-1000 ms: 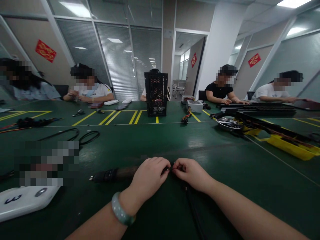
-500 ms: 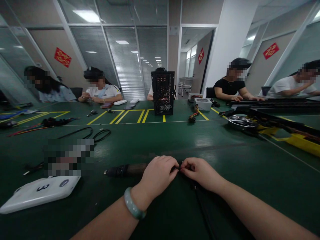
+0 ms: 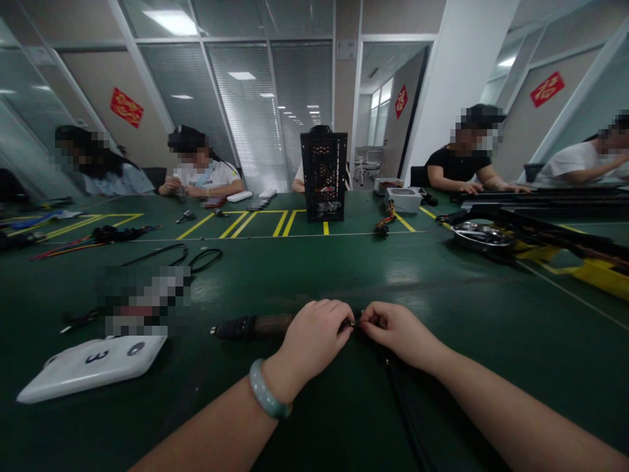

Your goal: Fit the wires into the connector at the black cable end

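Left hand point(image 3: 314, 341) and right hand point(image 3: 400, 331): parted slightly at the fingertips since half a second ago, from nearly touching to just apart.
Black cord point(image 3: 407, 414): one, running from near the right wrist toward the near edge of the green counter point(image 3: 275, 275).
Bracelet point(image 3: 268, 391): one, around the left wrist.
Left hand, grip: pinching a small dark piece point(image 3: 348, 323).
Right hand, grip: thumb and forefinger drawn together; whether anything is held, cannot tell.
Small dark piece: one seen, at the left fingertips; apparently mid-handling, already picked up, not yet set down; any joining too small to tell.
Power screwdriver point(image 3: 265, 328): one, lying partly behind the left hand, tip pointing left, seemingly not in use.
White case point(image 3: 93, 373): one, marked 3, at left.
Metal bowl point(image 3: 484, 246): one, at right.
Metal boxes point(image 3: 403, 202): two, nearer one trailing coloured wires point(image 3: 392, 214).
Computer tower point(image 3: 324, 147): one, upright, across the counter.
Co-workers point(image 3: 462, 167): four easily seen, plus part of another behind the tower.
Red signs point(image 3: 126, 107): three, farthest back.
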